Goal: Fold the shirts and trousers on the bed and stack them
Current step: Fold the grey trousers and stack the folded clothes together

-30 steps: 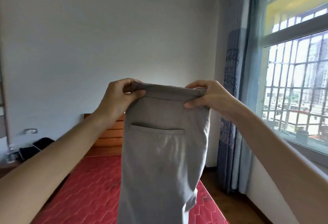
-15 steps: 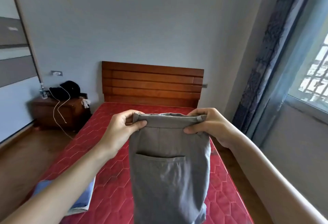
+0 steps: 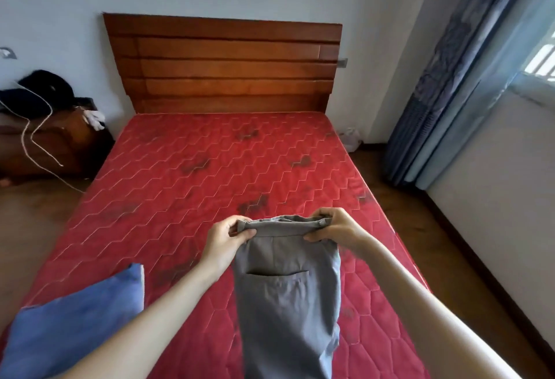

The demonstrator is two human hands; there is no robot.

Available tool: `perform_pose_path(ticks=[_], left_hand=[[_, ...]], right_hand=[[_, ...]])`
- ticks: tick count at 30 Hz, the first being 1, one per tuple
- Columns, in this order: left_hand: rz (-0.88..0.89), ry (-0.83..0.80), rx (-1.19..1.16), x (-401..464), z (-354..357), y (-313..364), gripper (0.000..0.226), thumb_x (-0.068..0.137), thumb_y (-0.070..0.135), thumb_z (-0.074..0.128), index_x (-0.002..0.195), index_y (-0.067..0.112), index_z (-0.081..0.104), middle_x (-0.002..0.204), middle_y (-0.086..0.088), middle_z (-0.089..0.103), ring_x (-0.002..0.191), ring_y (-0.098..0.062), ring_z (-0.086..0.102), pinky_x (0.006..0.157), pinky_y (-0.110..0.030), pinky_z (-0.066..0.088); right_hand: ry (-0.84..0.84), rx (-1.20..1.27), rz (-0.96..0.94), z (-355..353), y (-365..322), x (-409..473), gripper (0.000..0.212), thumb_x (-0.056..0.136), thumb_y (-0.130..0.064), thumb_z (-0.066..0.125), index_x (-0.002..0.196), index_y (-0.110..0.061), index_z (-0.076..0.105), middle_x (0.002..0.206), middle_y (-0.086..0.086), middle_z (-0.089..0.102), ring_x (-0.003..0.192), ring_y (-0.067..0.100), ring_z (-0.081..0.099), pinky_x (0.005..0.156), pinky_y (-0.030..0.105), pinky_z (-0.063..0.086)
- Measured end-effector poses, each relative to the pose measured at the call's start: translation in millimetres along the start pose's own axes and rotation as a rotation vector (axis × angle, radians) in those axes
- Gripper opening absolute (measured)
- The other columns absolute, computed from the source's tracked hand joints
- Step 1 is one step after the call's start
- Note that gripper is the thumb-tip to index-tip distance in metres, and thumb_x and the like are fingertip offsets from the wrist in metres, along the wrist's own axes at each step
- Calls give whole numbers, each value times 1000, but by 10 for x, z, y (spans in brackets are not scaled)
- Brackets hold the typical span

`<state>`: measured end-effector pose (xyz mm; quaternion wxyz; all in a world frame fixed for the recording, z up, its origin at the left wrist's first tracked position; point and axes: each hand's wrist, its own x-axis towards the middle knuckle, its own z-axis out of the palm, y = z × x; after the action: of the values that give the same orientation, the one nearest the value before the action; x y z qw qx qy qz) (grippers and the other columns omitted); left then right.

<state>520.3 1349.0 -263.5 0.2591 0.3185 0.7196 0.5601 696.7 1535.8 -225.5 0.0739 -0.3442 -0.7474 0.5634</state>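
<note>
Grey trousers [image 3: 288, 297] hang over the red mattress [image 3: 186, 186], waistband pinched at its ends by the left hand [image 3: 223, 243] and right hand [image 3: 338, 227]. Blue folded garment [image 3: 75, 324] sits on the bed's near-left corner, wooden headboard [image 3: 223, 63] at the far end.

The grey trousers [image 3: 288, 297] now hang lower, over the red mattress [image 3: 186, 186] (earlier raised before the wall), and a blue garment [image 3: 72, 327] enters view.

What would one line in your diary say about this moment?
step: holding up grey trousers | left hand: grips waistband | right hand: grips waistband | blue garment: on red mattress
</note>
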Motion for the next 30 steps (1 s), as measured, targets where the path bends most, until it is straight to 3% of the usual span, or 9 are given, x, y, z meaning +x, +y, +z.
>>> perform_pose_path(ticks=[5, 8, 11, 13, 16, 21, 24, 26, 30], left_hand=[[-173, 7, 20, 1515, 84, -1264, 16, 80, 2, 74, 86, 15, 69, 76, 2, 69, 73, -11, 62, 67, -20, 48], [-219, 27, 41, 2312, 204, -2157, 15, 80, 0, 72, 85, 13, 67, 79, -3, 68, 74, -15, 61, 72, -30, 48], [-216, 95, 92, 2988, 386, -3033, 11, 81, 2, 71, 88, 10, 68, 80, -6, 69, 74, -16, 60, 66, -19, 43], [-183, 150, 174, 3341, 504, -3551, 8, 82, 8, 70, 90, 9, 68, 81, -1, 68, 77, -17, 60, 64, -19, 36], [-143, 184, 253, 3807, 670, -4166, 4, 84, 8, 67, 88, 8, 65, 83, -3, 67, 80, -27, 60, 67, -25, 32], [-89, 299, 316, 4368, 875, -4798, 22, 87, 8, 66, 108, 3, 63, 98, -15, 70, 91, -37, 62, 80, -35, 38], [56, 394, 311, 4504, 920, -5007, 27, 85, 7, 69, 110, 3, 63, 96, -15, 70, 85, -36, 64, 77, -29, 39], [98, 428, 309, 4576, 937, -5041, 27, 83, 9, 70, 110, 5, 63, 92, -13, 70, 82, -34, 63, 76, -27, 39], [100, 418, 291, 4742, 946, -5001, 28, 84, 8, 69, 110, 3, 60, 79, -4, 58, 78, -33, 58, 74, -27, 36]], right_hand=[[36, -37, 208, 341, 764, 1921, 34, 62, 11, 81, 86, -8, 65, 74, 5, 63, 70, 15, 60, 60, 22, 52], [73, -82, 258, 643, 1369, 2976, 41, 62, 5, 83, 96, -9, 65, 90, 8, 65, 85, 20, 62, 79, 36, 55], [198, -90, 253, 936, 2001, 3800, 41, 62, 0, 85, 93, -16, 63, 92, 5, 64, 90, 20, 61, 83, 40, 54], [273, -91, 229, 1114, 2391, 4265, 40, 64, -2, 85, 95, -16, 63, 86, 0, 61, 83, 15, 58, 79, 34, 54], [345, -121, 140, 1310, 2840, 4883, 41, 68, -4, 82, 103, -15, 63, 80, -9, 55, 71, -5, 53, 60, 7, 42], [456, -135, 105, 1535, 3368, 5718, 37, 77, -16, 74, 109, -28, 61, 76, -22, 59, 79, 3, 56, 71, 19, 44], [595, -289, 36, 1577, 3619, 5943, 32, 76, -31, 70, 104, -40, 58, 69, -34, 59, 74, -12, 51, 67, 16, 34], [626, -305, -25, 1555, 3699, 6032, 28, 75, -32, 69, 99, -42, 57, 71, -32, 61, 75, -19, 51, 65, 12, 32], [637, -345, -54, 1531, 3654, 6171, 22, 77, -30, 68, 96, -39, 59, 80, -20, 66, 81, -6, 56, 66, 15, 34]])
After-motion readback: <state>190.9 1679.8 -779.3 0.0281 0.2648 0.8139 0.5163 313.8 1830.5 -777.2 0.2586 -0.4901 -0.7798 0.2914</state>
